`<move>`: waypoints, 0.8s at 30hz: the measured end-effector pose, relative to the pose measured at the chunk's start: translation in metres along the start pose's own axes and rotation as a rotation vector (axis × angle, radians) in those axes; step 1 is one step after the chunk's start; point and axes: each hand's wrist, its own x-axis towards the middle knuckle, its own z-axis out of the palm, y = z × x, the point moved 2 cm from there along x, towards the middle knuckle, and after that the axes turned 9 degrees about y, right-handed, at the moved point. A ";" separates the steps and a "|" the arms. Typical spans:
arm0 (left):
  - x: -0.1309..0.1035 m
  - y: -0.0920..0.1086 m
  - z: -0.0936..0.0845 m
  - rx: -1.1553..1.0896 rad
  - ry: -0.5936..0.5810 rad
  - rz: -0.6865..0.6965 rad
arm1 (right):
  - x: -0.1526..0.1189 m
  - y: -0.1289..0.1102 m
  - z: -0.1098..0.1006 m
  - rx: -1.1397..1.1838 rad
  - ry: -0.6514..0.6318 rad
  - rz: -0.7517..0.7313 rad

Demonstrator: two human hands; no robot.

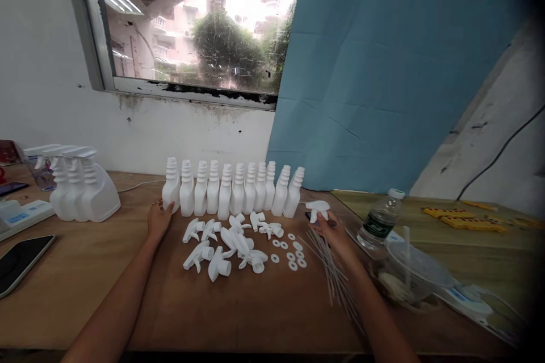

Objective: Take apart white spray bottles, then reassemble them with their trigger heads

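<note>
Holding curved trigger head [317, 205], ridge-necked bottles [237, 195]

Room before spray heads [240, 243], bottles [237, 192] behind

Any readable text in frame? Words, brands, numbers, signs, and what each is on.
Nothing legible.
Water bottle: pale lettering on its dark green label, too blurred to quote.
Yellow strips: reddish marks, too small to tell whether they're text.
White spray bottles: no lettering visible.
</note>
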 end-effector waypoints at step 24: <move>-0.190 0.159 0.021 -0.863 -0.906 -0.167 | -0.136 -0.044 0.087 0.004 -0.440 -0.541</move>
